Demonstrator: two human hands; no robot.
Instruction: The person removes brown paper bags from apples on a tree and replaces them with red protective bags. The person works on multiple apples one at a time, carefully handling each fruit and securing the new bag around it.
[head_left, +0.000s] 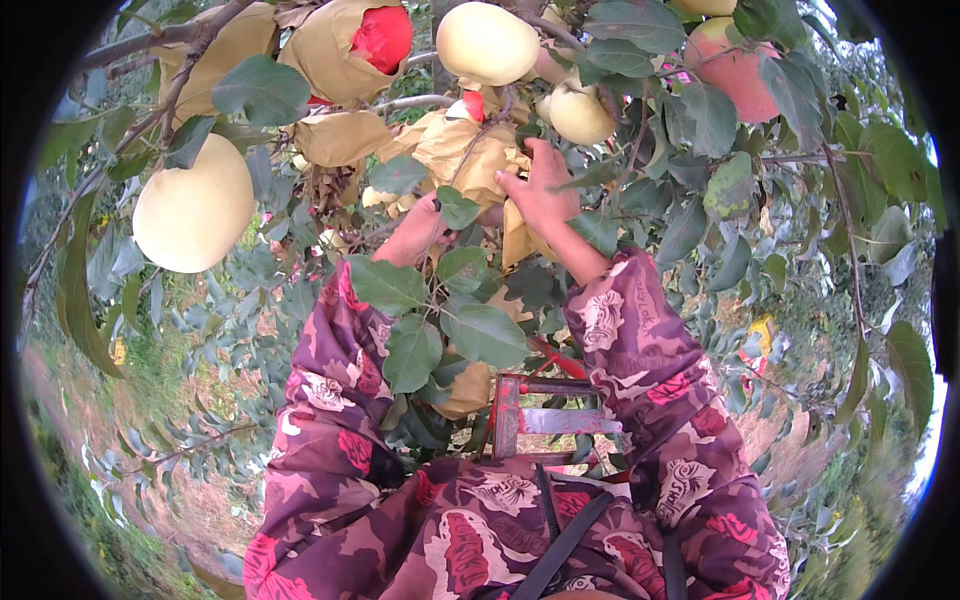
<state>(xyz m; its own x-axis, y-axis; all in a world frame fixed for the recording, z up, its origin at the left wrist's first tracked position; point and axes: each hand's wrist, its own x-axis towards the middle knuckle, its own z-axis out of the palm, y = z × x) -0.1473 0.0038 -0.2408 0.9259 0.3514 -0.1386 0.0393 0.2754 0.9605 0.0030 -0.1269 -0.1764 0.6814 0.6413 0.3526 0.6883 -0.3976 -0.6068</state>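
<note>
A torn brown paper fruit bag (461, 154) hangs crumpled among the branches ahead of me, with red inner paper and a pale bit of fruit showing at its top. My right hand (546, 189) is at the bag's right side, its thumb and fingers on the crumpled paper edge. Lower and to the left, my left hand (416, 231) reaches up beside the bag; leaves and paper hide most of its fingers, so its hold cannot be told. A pale apple (487, 43) hangs just above the bag, and another pale apple (581, 112) is close above my right hand.
More paper bags, one with red lining (345, 49), hang at upper left. A large pale apple (193, 204) is at left, a reddish apple (731, 71) at upper right. Leafy twigs (442, 307) cross before my forearms. A worn red ladder (508, 416) stands below.
</note>
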